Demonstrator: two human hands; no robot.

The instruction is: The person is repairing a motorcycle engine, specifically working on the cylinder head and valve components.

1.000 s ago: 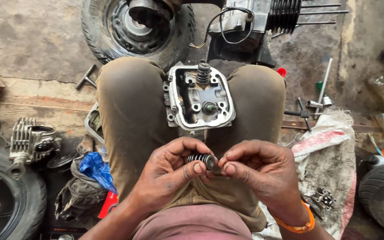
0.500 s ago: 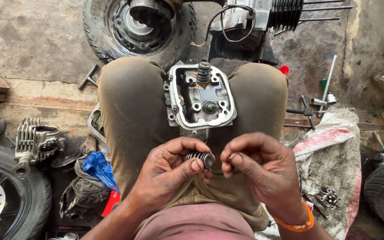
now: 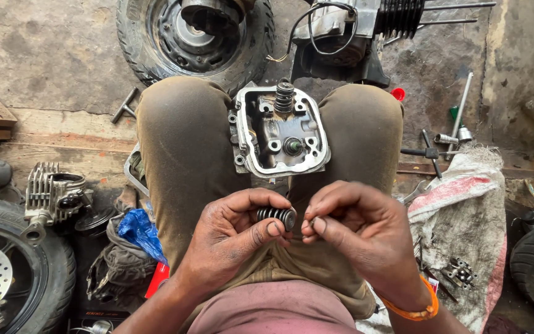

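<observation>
Item: small coil valve spring with retainer cap (image 3: 276, 216), centre of the frame, pinched between thumb and fingers of the left hand (image 3: 233, 244); the right hand (image 3: 366, 232) closes its fingertips at the capped end, whether on a tiny part cannot be told. Cylinder head (image 3: 279, 133), upper centre, rests unclamped between the knees with a second spring (image 3: 284, 96) standing in it. Risk, judged: greasy fingers may let the spring shoot off into the floor clutter; a knee shift could tip the head.
</observation>
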